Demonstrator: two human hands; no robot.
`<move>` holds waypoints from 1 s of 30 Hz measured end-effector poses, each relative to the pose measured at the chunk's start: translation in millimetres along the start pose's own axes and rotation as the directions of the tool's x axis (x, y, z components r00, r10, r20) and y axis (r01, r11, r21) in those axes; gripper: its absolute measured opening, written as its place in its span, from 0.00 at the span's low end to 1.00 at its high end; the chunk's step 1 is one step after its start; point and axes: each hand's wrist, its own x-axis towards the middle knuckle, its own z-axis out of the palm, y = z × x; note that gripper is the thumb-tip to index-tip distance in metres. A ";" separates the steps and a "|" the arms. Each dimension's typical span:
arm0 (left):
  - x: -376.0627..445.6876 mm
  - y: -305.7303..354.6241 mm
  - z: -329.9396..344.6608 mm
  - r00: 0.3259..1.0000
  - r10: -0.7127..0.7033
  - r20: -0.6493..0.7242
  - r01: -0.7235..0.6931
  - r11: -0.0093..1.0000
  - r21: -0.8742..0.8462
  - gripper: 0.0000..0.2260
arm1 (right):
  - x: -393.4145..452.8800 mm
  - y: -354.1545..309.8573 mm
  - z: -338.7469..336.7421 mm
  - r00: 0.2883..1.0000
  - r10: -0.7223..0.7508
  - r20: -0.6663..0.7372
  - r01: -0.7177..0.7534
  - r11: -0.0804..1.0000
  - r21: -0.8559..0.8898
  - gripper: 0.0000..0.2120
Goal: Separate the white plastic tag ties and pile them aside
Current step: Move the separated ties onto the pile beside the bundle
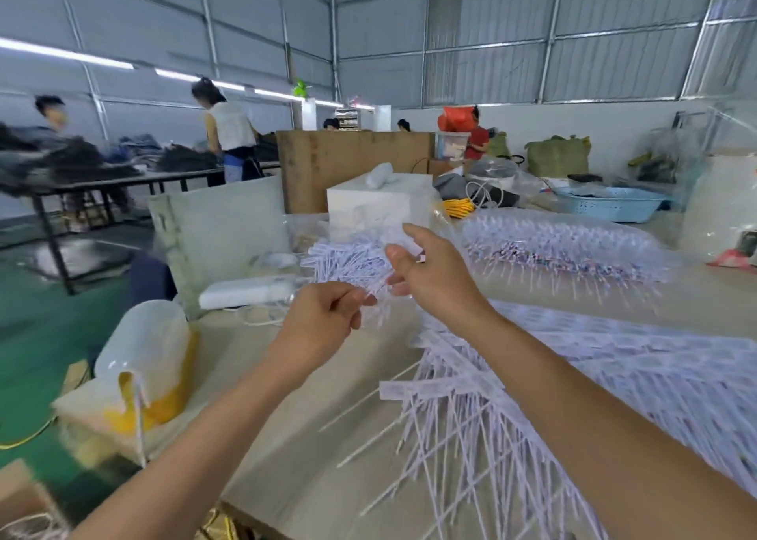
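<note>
A bunch of white tag ties is held up over the table, out toward its far edge. It's pinched from below by the left hand, and gripped at its right end by the right hand. A big pile of ties is spread along the right side.

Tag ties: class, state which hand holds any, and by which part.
Both hands hold one bunch of tag ties. The left hand pinches its thin tail ends; the right hand grips the flat tag ends.
</note>
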 end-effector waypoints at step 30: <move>122.7 -19.2 73.5 0.987 -0.111 0.116 -0.032 0.570 0.821 0.13 | -52.2 64.2 -32.8 0.937 -0.107 0.331 0.274 0.812 -0.515 0.10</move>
